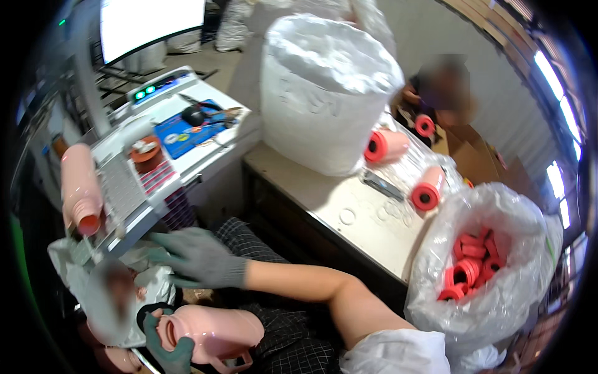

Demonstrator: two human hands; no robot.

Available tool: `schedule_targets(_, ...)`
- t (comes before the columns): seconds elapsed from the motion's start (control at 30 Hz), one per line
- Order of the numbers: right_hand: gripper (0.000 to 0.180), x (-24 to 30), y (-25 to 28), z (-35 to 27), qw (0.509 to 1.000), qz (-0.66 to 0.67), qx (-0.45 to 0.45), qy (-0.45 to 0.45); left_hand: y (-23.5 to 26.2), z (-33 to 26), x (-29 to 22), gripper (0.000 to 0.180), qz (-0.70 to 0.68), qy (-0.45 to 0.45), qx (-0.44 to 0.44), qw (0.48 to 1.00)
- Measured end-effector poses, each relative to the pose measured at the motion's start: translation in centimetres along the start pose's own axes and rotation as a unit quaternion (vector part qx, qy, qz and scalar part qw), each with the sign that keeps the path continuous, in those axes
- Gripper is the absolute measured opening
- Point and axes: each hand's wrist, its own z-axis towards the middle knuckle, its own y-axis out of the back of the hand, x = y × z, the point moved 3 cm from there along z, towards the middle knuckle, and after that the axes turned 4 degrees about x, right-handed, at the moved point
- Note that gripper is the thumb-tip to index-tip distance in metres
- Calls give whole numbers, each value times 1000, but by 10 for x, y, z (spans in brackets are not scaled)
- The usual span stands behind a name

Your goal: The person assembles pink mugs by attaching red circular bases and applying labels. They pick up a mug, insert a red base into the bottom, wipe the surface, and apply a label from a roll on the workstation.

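Note:
My left hand (168, 341), in a grey-green glove, grips a pink jug body (218, 329) with a side handle by its open mouth, low over my lap. The jug lies tilted, its mouth toward the left. Above it my right hand (202, 257), also gloved, reaches left with fingers stretched out and nothing seen in them. Its fingertips are near a white machine bench (134, 215). At that bench's left side a second pink jug (82, 187) is tilted, mouth downward and toward me.
A tall white sack (324, 106) stands on the table (299, 177). Beside it are pink jugs with red ends (389, 145), a dark phone-like object (383, 186) and clear rings (347, 216). A plastic bag (430, 293) holds red lids. Another person (442, 87) sits beyond, near cardboard boxes (476, 156).

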Motion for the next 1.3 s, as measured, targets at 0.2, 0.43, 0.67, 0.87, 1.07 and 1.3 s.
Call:
schedule_targets(0.2,52,-6,245,-260,813,-333,-195,-435,17,40,-26,64,146,2,87,985)
schedule_targets(0.43,62,148,497,-634,276,-507,180,-796,-50,71,-32,67,192,11,152,969)
schedule_targets(0.67,34,162,479,-612,78,-468,206,-856,-65,65,-67,66,301,24,153,941)
schedule_targets(0.87,37,129,505,-530,215,-571,198,-767,-53,68,-64,57,343,4,162,925)
schedule_targets(1.07,38,127,567,-532,440,-460,-437,-635,-10,85,-35,56,295,-25,154,943)
schedule_targets(1.3,51,25,516,-401,597,-354,-481,-536,38,36,20,27,74,-69,-56,993)
